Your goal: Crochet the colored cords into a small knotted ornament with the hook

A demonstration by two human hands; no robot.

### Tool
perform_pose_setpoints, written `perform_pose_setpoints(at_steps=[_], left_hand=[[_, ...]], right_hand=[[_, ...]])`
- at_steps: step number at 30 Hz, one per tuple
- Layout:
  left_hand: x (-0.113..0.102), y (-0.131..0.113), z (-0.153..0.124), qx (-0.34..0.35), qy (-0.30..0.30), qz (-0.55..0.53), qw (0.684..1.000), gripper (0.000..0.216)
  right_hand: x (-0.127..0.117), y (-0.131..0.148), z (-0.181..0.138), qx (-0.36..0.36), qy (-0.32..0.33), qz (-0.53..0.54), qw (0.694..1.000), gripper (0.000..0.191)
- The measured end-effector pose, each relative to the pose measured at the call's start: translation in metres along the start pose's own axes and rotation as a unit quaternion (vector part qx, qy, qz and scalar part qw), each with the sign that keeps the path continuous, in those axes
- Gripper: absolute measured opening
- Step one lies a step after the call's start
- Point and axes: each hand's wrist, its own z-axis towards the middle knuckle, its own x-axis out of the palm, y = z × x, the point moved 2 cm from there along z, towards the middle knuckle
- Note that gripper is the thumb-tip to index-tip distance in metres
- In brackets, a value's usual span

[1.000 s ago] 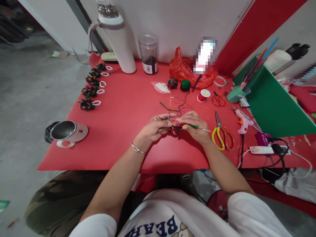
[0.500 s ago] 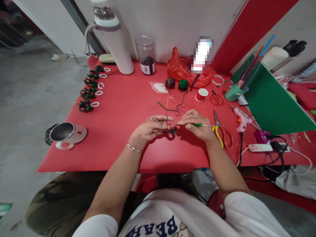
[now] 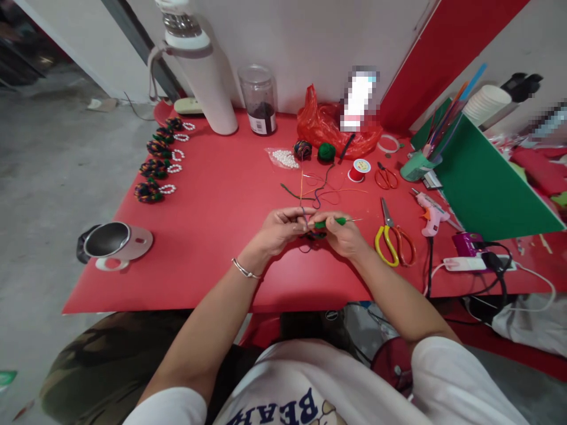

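Over the middle of the red table (image 3: 199, 236), my left hand (image 3: 281, 230) pinches a small multicoloured crocheted piece (image 3: 313, 235) and the yarn strands (image 3: 310, 192) that run back to two yarn balls (image 3: 314, 151). My right hand (image 3: 341, 233) is closed on a green-handled crochet hook (image 3: 336, 222), whose metal end sticks out to the right. The two hands touch around the piece, which they mostly hide.
Several finished crocheted pieces with pearl rings (image 3: 155, 168) line the left edge. A metal cup (image 3: 108, 242), white flask (image 3: 199, 77), jar (image 3: 259, 100), red bag (image 3: 330, 124), bead bag (image 3: 283, 158), thread spool (image 3: 358, 170), scissors (image 3: 392, 239), glue gun (image 3: 427, 209) and power strip (image 3: 476, 262) surround them.
My hands have drawn together and shifted slightly down; the hook's handle has slid left into my right hand, and the crocheted piece is more covered.
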Motion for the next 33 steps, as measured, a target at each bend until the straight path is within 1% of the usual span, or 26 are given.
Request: perform_pose_setpoints(at_steps=[1, 3, 5, 6, 9, 11, 13, 15, 17, 20, 23, 26, 29, 33], left_hand=[[0.002, 0.001, 0.001, 0.034, -0.026, 0.007, 0.999, 0.039], [0.003, 0.001, 0.004, 0.082, -0.070, 0.028, 0.994, 0.040], [0.003, 0.001, 0.005, 0.107, -0.102, 0.046, 0.988, 0.042], [0.004, 0.002, 0.006, 0.113, -0.113, 0.052, 0.986, 0.044], [0.007, 0.004, 0.005, 0.124, -0.129, 0.054, 0.982, 0.049], [0.010, 0.006, 0.005, 0.125, -0.131, 0.031, 0.983, 0.053], [0.012, 0.009, 0.004, 0.104, -0.122, -0.008, 0.987, 0.058], [0.012, 0.010, 0.004, 0.068, -0.098, -0.046, 0.992, 0.066], [0.011, 0.009, 0.004, 0.042, -0.072, -0.073, 0.994, 0.074], [0.007, 0.004, 0.003, 0.028, -0.050, -0.088, 0.994, 0.084], [0.003, -0.001, 0.003, 0.021, -0.040, -0.088, 0.995, 0.083], [0.001, -0.004, 0.002, 0.001, -0.025, -0.084, 0.996, 0.077], [0.000, -0.006, 0.000, -0.024, -0.006, -0.080, 0.997, 0.074], [-0.004, -0.009, 0.000, -0.047, 0.023, -0.068, 0.996, 0.071]], right_hand=[[0.002, 0.000, 0.000, -0.005, -0.027, -0.011, 1.000, 0.044], [0.002, 0.006, 0.000, -0.038, -0.079, -0.087, 0.992, 0.039], [0.002, 0.017, 0.000, -0.089, -0.095, -0.201, 0.971, 0.030], [0.002, 0.022, 0.000, -0.117, -0.090, -0.245, 0.958, 0.027], [0.004, 0.029, -0.002, -0.214, -0.077, -0.338, 0.913, 0.019], [0.007, 0.029, -0.005, -0.276, -0.078, -0.386, 0.877, 0.018], [0.009, 0.027, -0.007, -0.316, -0.084, -0.424, 0.845, 0.020], [0.011, 0.025, -0.008, -0.334, -0.079, -0.439, 0.831, 0.022], [0.010, 0.026, -0.007, -0.341, -0.061, -0.427, 0.835, 0.024], [0.004, 0.029, -0.002, -0.317, -0.040, -0.378, 0.869, 0.023], [-0.004, 0.030, 0.002, -0.257, -0.043, -0.333, 0.906, 0.026], [-0.012, 0.032, 0.004, -0.211, -0.041, -0.299, 0.930, 0.033], [-0.017, 0.035, 0.005, -0.199, -0.022, -0.275, 0.941, 0.031], [-0.022, 0.040, 0.007, -0.197, 0.025, -0.277, 0.940, 0.026]])
